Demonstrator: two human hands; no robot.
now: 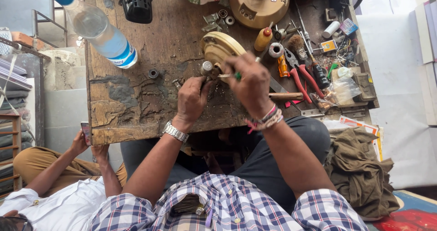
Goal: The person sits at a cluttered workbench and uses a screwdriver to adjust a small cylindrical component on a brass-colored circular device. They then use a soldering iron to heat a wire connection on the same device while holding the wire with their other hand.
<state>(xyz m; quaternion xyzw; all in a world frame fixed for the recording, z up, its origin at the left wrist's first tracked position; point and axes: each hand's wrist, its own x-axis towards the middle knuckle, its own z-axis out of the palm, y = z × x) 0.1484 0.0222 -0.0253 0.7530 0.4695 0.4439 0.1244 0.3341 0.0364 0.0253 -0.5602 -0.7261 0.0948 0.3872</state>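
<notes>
Motor part (220, 51), a round cream-coloured metal disc, sits tilted at the middle of the worn wooden tabletop (127, 99), with both hands working at its 6 o'clock edge. Left hand (190, 100), a metal watch on its wrist, pinches a small metal piece (207, 67) right against the disc, grip narrow and closed on it. Right hand (251, 84), thread bands at the wrist, is curled tight around a green-handled tool (237, 76), tip pointing toward the left fingers. At 10 o'clock a clear plastic bottle (98, 28) with a blue cap lies tilted, partly full of water. At 1 o'clock stands a small yellow bottle (263, 38) with a red top; at 3 o'clock, red-handled pliers (301, 78) and a clear plastic bag (343, 89), contents too small to tell.
</notes>
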